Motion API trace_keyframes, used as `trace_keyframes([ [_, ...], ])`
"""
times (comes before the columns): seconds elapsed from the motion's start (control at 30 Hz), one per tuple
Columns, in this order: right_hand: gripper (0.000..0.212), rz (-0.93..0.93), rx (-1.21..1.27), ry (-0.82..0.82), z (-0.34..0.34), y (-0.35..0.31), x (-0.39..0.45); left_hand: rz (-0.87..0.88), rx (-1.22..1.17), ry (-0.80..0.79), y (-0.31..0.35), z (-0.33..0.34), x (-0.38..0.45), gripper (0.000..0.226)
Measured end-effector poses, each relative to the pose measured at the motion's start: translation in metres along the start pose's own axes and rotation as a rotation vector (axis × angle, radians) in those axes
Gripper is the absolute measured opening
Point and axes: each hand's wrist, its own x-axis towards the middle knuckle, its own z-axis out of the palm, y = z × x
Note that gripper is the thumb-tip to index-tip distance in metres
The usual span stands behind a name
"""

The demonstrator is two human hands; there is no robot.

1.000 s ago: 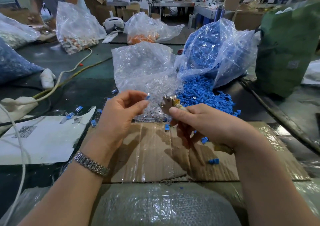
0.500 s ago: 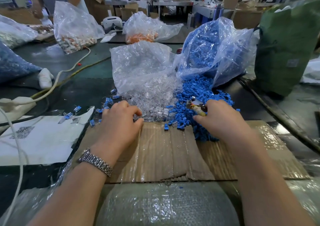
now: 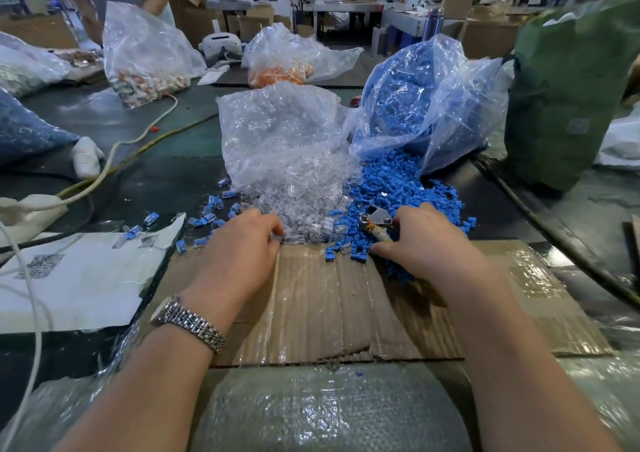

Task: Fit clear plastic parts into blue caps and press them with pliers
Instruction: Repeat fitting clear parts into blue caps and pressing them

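Both hands have come down from the air. The left hand (image 3: 242, 243) is picking in the pile of small clear plastic parts (image 3: 304, 188) on the counter; whether its grip has one cannot be told. The right hand (image 3: 426, 243), clenching the metal pliers (image 3: 375, 219), is reaching into the heap of little blue plastic caps (image 3: 405, 188). A few joined pieces (image 3: 207, 216) are lying to the left; many are left.

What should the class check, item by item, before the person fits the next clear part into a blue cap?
1. Clear parts within reach of left hand: ok.
2. Blue caps within reach of right hand: ok.
3. Pliers held in right hand: ok.
4. Clear part picked up: cannot tell, fingertips hidden.
5. Blue cap picked up: cannot tell.
6. Cardboard has bare working space: ok.
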Motion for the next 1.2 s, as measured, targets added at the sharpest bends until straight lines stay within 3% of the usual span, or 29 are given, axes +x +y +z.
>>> trace_keyframes([
  [0.13,0.060,-0.027,0.059,0.080,-0.004,-0.003,-0.005,-0.021,-0.010,-0.003,-0.001,0.001,0.002,0.008],
  [0.3,0.018,-0.284,0.089,0.096,-0.009,-0.013,-0.008,-0.035,0.004,0.017,-0.003,-0.004,0.002,0.009],
  [0.43,0.011,-0.349,-0.007,0.041,-0.001,-0.015,-0.006,-0.020,0.022,0.045,-0.004,-0.006,0.001,0.003],
  [0.53,0.011,-0.369,-0.035,0.047,0.002,-0.015,-0.006,-0.018,0.004,0.053,-0.007,-0.005,0.001,0.010],
  [0.6,0.008,-0.393,-0.004,0.087,0.003,-0.015,-0.006,-0.047,-0.148,0.070,-0.004,-0.008,0.002,0.012],
  [0.67,0.005,-0.399,0.115,0.146,0.002,-0.014,-0.006,-0.145,-0.487,0.034,0.001,-0.012,0.002,0.008],
  [0.73,0.004,-0.401,0.294,0.171,0.000,-0.015,-0.006,-0.275,-0.912,-0.099,0.009,-0.018,0.002,0.007],
  [0.8,0.002,-0.434,0.503,0.153,-0.002,-0.017,-0.007,-0.375,-1.318,-0.221,0.016,-0.022,0.001,0.022],
  [0.87,0.001,-0.490,0.694,0.118,-0.004,-0.020,-0.009,-0.416,-1.578,-0.310,0.021,-0.025,0.000,0.030],
  [1.03,0.008,-0.571,0.934,0.133,-0.010,-0.020,-0.013,-0.470,-1.800,-0.414,0.025,-0.027,-0.001,0.026],
  [1.2,0.005,-0.594,0.926,0.151,-0.010,-0.022,-0.016,-0.456,-1.703,-0.367,0.027,-0.024,0.000,0.014],
])
